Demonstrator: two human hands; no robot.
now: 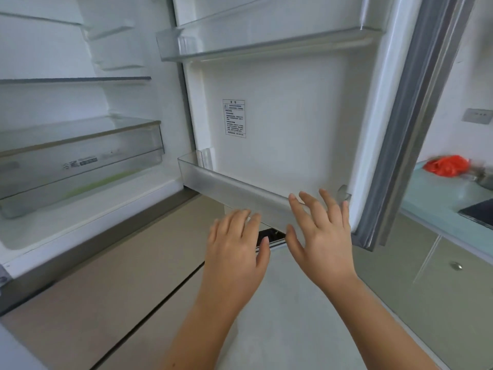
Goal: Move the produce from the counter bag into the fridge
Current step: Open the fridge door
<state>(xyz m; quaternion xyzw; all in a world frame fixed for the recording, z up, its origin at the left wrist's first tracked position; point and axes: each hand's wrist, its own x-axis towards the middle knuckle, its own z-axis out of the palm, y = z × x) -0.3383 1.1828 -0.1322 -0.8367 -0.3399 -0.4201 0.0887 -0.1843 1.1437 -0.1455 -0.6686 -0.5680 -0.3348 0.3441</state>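
Observation:
The fridge stands open in front of me, its white door (280,124) swung out to the right. Inside on the left sits a clear crisper drawer (80,161) with something pale green showing through its lower part. A red bag (446,165) lies on the pale blue counter (437,198) at the far right, beyond the door's edge. My left hand (237,247) and my right hand (324,233) are both held out empty, fingers spread, just below the door's lowest bin (226,185).
Glass shelves (74,80) span the fridge interior above the drawer. A second door bin (266,41) sits higher up. A dark flat object (477,213) lies on the counter. Beige cabinet fronts (440,276) run below it. The floor (120,276) is tan tile.

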